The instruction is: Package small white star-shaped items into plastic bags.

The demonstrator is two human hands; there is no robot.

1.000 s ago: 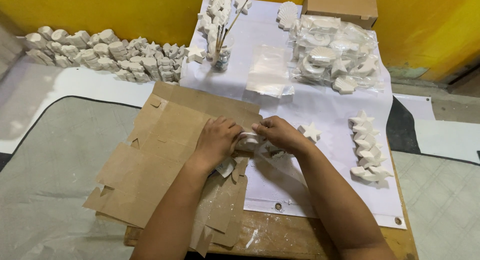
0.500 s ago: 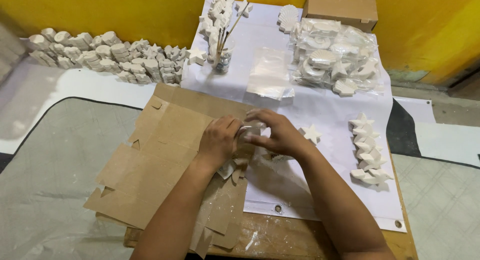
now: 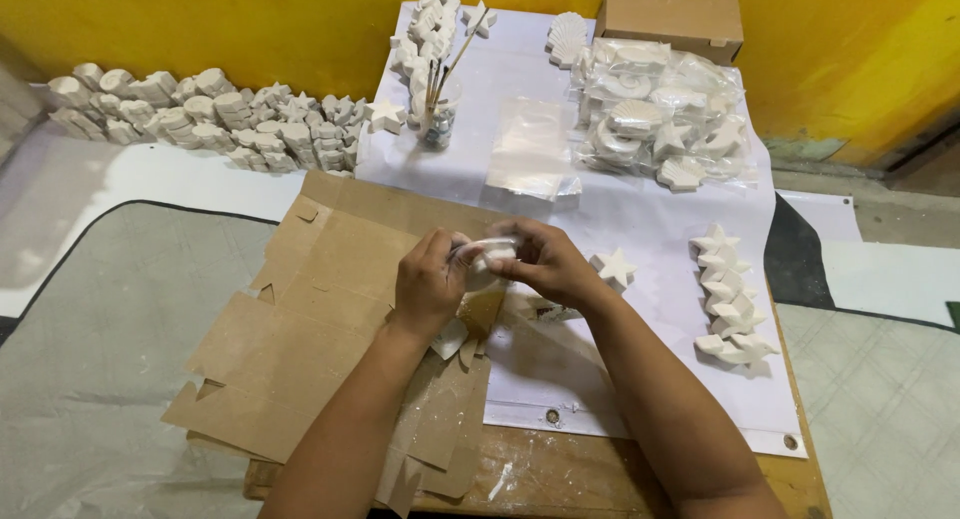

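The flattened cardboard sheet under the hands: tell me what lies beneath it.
The cardboard sheet rests partly on a wooden board, and its right edge overlaps a white sheet. Smaller cardboard pieces poke out below. Anything else beneath is covered.

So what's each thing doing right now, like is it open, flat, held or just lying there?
Left hand: gripping the white piece.
Right hand: gripping the white piece.
White piece: held up between both hands.
Cardboard sheet: unfolded, lying flat.
Cardboard box: closed.
Glass jar: upright, sticks standing in it.
White star: lying loose on the sheet.
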